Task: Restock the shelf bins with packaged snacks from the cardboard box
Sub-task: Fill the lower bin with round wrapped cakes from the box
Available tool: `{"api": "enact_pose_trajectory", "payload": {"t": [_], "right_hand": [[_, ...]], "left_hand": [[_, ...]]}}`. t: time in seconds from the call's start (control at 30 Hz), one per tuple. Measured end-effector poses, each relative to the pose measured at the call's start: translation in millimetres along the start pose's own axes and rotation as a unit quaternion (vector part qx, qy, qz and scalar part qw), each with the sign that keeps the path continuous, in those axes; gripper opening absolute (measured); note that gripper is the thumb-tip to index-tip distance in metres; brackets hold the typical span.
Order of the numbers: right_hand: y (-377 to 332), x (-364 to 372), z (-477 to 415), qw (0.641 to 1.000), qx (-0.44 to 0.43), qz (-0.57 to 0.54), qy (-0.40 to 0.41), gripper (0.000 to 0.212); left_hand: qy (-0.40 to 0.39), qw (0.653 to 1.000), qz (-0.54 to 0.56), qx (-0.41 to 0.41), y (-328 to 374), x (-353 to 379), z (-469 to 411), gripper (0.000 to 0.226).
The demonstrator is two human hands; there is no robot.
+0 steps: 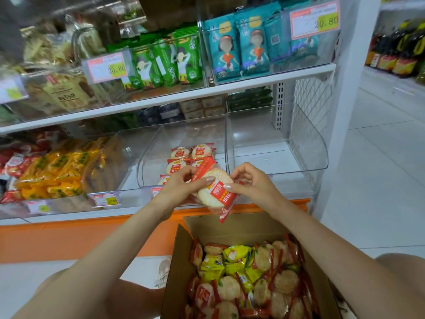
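Bare forearms are reaching forward from the bottom of the view. Between them an open brown cardboard box (232,224) is sitting on the floor, against the shelf unit's orange base panel (69,238). The box is holding many clear-and-red round cracker packs (285,282) mixed with small yellow foil packs (236,253), all lying loosely.

Above the box's far edge, 2 hands are holding 1 round white rice-cracker pack with a red label (216,194), tilted, in the air in front of the lower shelf.
- The left hand (181,183) is gripping the pack's left side, with the thumb lying across the front and the fingers curling behind.
- The right hand (250,180) is pinching the right edge between thumb and forefinger, with the other fingers curling in.
- A red wrapper strip is sticking up beside the left thumb; cannot tell whether it belongs to a 2nd pack.

Just behind the hands, a clear plastic shelf bin (149,162) is holding several matching packs (190,153) lying flat.
- A 2nd clear bin (308,143) is standing to its right.
- To its left, a bin is holding orange-yellow packets (59,171).

The upper shelf is carrying bins of green packets (165,63) and teal packets (239,47), each bin showing a pink-and-yellow price tag (315,19) reading 20.80. A white tiled floor (379,180) is stretching away on the right.
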State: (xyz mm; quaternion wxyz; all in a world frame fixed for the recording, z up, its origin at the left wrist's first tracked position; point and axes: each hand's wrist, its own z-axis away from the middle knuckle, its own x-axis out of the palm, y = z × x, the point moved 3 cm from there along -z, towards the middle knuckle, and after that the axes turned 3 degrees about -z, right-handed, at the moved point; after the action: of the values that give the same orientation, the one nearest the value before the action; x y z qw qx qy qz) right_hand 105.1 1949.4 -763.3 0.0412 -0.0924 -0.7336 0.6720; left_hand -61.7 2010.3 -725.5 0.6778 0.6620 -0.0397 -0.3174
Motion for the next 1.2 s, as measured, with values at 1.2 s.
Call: {"api": "enact_pose_trajectory", "payload": {"t": [1.2], "right_hand": [[34.7, 125.8, -273.5, 0.93, 0.151, 0.308, 0.134, 0.039]], "left_hand": [[0.235, 0.943, -0.167, 0.167, -46.9, -113.9, -71.3, 0.024]]}}
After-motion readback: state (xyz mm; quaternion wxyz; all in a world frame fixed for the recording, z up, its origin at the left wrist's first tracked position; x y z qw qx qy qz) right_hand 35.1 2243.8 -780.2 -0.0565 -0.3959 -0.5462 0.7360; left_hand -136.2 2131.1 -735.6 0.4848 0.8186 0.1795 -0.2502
